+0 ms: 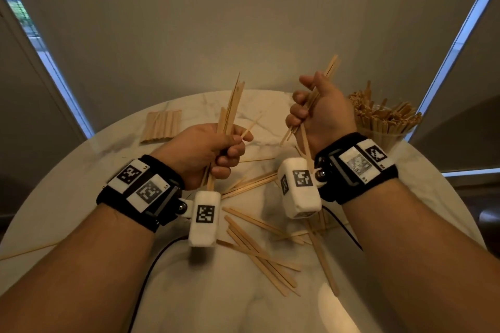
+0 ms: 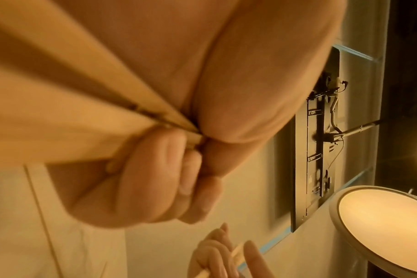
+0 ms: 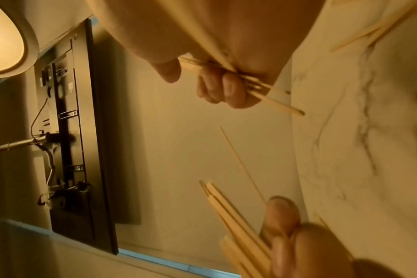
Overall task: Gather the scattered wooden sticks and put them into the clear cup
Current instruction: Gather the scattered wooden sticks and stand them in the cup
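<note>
Both hands are raised above the round marble table (image 1: 167,292). My left hand (image 1: 216,149) grips a bundle of wooden sticks (image 1: 233,105) that stands upright from the fist; its curled fingers (image 2: 155,180) wrap the sticks (image 2: 60,116). My right hand (image 1: 316,111) grips another bundle of sticks (image 1: 330,66), tilted up to the right, seen close with the fingers (image 3: 224,88) around the sticks (image 3: 274,101). The clear cup (image 1: 387,130), packed with sticks, stands at the table's right edge, just right of the right hand. Several loose sticks (image 1: 259,249) lie scattered on the table below the hands.
A neat row of flat sticks (image 1: 162,126) lies at the table's far left. A thin skewer (image 1: 29,250) lies at the left edge. Black cables (image 1: 151,265) run from the wrist cameras across the table's near part. A plain wall stands behind the table.
</note>
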The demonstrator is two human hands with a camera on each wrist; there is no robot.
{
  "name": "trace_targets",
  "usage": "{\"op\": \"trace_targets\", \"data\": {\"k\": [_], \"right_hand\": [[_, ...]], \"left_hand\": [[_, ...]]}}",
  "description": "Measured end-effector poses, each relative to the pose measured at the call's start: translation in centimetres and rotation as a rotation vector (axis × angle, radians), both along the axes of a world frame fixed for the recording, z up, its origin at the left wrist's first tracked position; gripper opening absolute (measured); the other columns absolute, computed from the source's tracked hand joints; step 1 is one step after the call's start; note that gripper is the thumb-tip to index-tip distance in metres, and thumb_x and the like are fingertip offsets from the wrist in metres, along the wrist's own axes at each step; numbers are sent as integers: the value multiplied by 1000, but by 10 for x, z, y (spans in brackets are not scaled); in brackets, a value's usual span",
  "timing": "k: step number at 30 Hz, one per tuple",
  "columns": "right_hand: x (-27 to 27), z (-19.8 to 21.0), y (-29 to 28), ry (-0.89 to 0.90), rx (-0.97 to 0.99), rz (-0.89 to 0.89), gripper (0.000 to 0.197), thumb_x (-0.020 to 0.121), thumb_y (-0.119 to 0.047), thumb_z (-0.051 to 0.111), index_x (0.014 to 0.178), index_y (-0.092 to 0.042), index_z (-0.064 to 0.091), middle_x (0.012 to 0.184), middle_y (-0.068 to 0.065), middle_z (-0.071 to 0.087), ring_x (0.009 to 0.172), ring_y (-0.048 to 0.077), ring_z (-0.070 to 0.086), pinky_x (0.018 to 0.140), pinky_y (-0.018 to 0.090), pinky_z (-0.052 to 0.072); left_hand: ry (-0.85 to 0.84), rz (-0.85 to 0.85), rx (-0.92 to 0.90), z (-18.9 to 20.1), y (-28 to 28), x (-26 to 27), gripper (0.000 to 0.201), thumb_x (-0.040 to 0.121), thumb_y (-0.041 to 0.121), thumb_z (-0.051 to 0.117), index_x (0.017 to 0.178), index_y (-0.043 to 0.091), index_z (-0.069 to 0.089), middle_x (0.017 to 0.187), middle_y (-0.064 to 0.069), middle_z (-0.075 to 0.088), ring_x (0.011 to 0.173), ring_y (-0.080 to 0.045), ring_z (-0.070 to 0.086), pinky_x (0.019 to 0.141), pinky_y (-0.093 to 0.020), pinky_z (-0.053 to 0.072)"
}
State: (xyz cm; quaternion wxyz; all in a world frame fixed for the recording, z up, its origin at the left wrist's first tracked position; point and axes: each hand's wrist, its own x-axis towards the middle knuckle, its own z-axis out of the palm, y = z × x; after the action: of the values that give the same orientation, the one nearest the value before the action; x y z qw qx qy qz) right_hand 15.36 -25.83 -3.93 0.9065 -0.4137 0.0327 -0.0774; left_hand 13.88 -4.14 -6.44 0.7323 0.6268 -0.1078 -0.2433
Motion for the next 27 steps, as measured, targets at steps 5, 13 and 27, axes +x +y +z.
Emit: {"op": "trace_targets", "data": {"k": [5,13,27], "right_hand": [[1,-3,17,100,41,-97,19,107,-33,50,100,-15,52,65,-3,42,48,10,33,48,27,31],[-1,-15,42,-44,23,-126,14,107,-19,47,95,-15,53,63,-5,48,49,10,41,49,26,38],[-18,-14,28,-52,-617,462,59,81,-60,76,117,-13,73,70,7,46,53,9,33,44,22,24]], "left_hand": [[18,-21,60,7,-11,-7,10,96,22,57,90,15,60,64,2,37,49,-11,28,38,-19,24],[-152,-3,334,2,-18,-10,31,95,39,70,75,15,77,58,0,45,47,-12,41,42,-23,33],[-111,-10,175,3,-12,-8,34,94,41,66,66,21,60,56,4,37,42,-10,30,39,-21,24]]}}
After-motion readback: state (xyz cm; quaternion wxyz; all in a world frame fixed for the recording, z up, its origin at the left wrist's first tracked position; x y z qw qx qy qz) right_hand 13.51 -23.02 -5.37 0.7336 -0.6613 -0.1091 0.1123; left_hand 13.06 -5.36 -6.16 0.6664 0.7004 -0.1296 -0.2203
